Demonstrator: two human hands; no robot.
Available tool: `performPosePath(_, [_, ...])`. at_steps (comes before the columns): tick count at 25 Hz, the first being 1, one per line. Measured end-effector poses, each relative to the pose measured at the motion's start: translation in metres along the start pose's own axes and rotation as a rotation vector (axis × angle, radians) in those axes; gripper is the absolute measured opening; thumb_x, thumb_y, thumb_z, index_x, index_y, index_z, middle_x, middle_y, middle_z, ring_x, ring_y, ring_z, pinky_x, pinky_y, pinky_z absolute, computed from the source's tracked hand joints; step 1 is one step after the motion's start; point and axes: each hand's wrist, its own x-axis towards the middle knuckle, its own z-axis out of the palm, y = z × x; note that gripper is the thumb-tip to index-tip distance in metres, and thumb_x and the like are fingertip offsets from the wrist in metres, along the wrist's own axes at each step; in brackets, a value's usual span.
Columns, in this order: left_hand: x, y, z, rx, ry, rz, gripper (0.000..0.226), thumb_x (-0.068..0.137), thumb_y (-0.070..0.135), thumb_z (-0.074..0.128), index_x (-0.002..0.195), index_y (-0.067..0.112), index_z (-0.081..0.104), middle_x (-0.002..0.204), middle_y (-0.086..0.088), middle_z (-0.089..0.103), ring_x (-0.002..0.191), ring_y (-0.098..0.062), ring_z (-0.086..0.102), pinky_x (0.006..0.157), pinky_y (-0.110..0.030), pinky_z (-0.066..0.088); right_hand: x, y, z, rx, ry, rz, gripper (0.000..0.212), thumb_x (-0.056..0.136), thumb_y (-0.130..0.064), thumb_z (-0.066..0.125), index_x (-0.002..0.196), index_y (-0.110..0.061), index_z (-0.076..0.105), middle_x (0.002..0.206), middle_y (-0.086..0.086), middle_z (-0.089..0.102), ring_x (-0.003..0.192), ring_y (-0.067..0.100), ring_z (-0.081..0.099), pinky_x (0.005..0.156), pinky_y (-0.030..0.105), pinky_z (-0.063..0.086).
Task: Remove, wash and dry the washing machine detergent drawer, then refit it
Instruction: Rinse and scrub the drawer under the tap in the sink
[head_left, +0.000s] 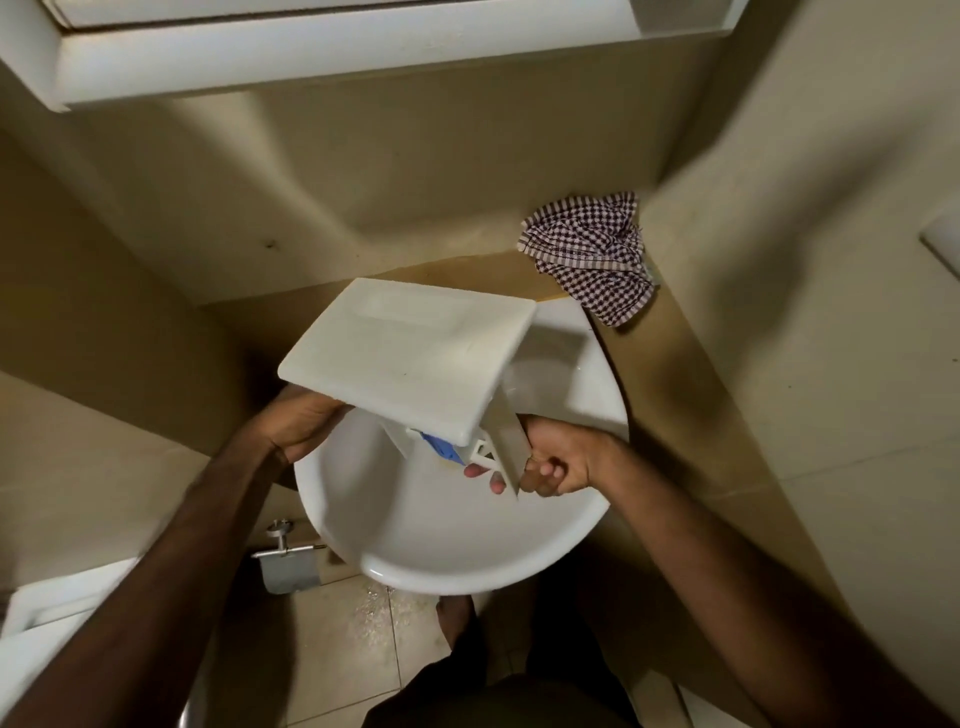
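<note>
The white detergent drawer (410, 358) is held over the white sink basin (447, 551), its flat front panel facing up at me. A blue insert (441, 448) shows under the panel's near edge. My left hand (298, 423) grips the drawer's left underside. My right hand (558, 462) is closed around the drawer's body at its right end, fingertips curling under it. A purple and white checked cloth (592, 254) lies crumpled on the counter at the back right corner. The tap is hidden behind the drawer.
A brown counter (670, 374) surrounds the basin, with beige walls close on the back and right. A white cabinet (311, 57) hangs overhead. A toilet roll holder (288, 564) is fixed low on the left. My foot (457, 621) stands on the tiled floor.
</note>
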Motion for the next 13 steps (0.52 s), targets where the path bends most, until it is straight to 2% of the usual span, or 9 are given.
performPosePath(2, [0.001, -0.002, 0.005, -0.015, 0.048, 0.040, 0.096, 0.052, 0.038, 0.102, 0.131, 0.004, 0.062, 0.127, -0.013, 0.069, 0.113, -0.024, 0.068, 0.092, -0.036, 0.060, -0.005, -0.008, -0.006, -0.061, 0.041, -0.025, 0.083, 0.105, -0.066, 0.026, 0.150, 0.000, 0.052, 0.094, 0.008, 0.076, 0.032, 0.004, 0.030, 0.033, 0.010, 0.018])
performPosePath(4, [0.000, -0.001, 0.019, -0.065, 0.110, 0.051, 0.092, 0.048, 0.039, 0.102, 0.127, 0.011, 0.065, 0.119, -0.007, 0.073, 0.110, -0.020, 0.070, 0.086, -0.033, 0.061, -0.011, -0.017, -0.009, -0.073, 0.053, -0.044, 0.089, 0.103, -0.074, 0.018, 0.150, -0.005, 0.052, 0.107, 0.016, 0.078, 0.035, 0.004, 0.028, 0.033, 0.011, 0.021])
performPosePath(6, [0.002, -0.005, 0.028, -0.137, 0.183, 0.045, 0.093, 0.044, 0.038, 0.104, 0.126, 0.014, 0.066, 0.117, -0.005, 0.075, 0.109, -0.018, 0.072, 0.083, -0.031, 0.060, -0.016, -0.023, -0.011, -0.132, 0.096, -0.046, 0.092, 0.100, -0.080, 0.012, 0.146, -0.012, 0.056, 0.117, 0.020, 0.077, 0.043, 0.007, 0.039, 0.037, 0.015, 0.033])
performPosePath(7, [0.003, -0.006, 0.032, -0.162, 0.212, 0.048, 0.093, 0.043, 0.039, 0.104, 0.125, 0.016, 0.068, 0.116, -0.004, 0.076, 0.108, -0.018, 0.072, 0.082, -0.030, 0.060, -0.020, -0.025, -0.009, -0.165, 0.153, -0.058, 0.091, 0.100, -0.081, 0.013, 0.143, -0.014, 0.058, 0.118, 0.021, 0.076, 0.051, 0.011, 0.052, 0.044, 0.018, 0.044])
performPosePath(9, [0.003, -0.008, 0.038, -0.185, 0.272, 0.055, 0.087, 0.041, 0.039, 0.104, 0.120, 0.020, 0.071, 0.114, -0.002, 0.077, 0.106, -0.016, 0.072, 0.080, -0.029, 0.060, -0.025, -0.025, -0.005, -0.185, 0.354, -0.159, 0.080, 0.101, -0.079, 0.026, 0.137, -0.017, 0.060, 0.122, 0.017, 0.075, 0.086, 0.026, 0.075, 0.068, 0.036, 0.064])
performPosePath(11, [0.002, -0.010, 0.043, -0.211, 0.296, 0.062, 0.071, 0.048, 0.033, 0.099, 0.114, 0.024, 0.073, 0.110, 0.002, 0.078, 0.104, -0.013, 0.073, 0.078, -0.028, 0.060, -0.030, -0.023, -0.004, -0.174, 0.552, -0.384, 0.052, 0.106, -0.065, 0.039, 0.132, -0.027, 0.063, 0.127, 0.000, 0.071, 0.122, 0.025, 0.067, 0.095, 0.051, 0.060])
performPosePath(13, [-0.001, -0.007, 0.050, -0.255, 0.310, 0.071, 0.050, 0.062, 0.023, 0.088, 0.109, 0.030, 0.073, 0.107, 0.006, 0.078, 0.102, -0.011, 0.073, 0.075, -0.028, 0.060, -0.038, -0.021, -0.001, -0.048, 0.521, -0.630, 0.030, 0.105, -0.050, 0.050, 0.127, -0.035, 0.063, 0.131, -0.012, 0.067, 0.137, 0.014, 0.054, 0.112, 0.048, 0.047])
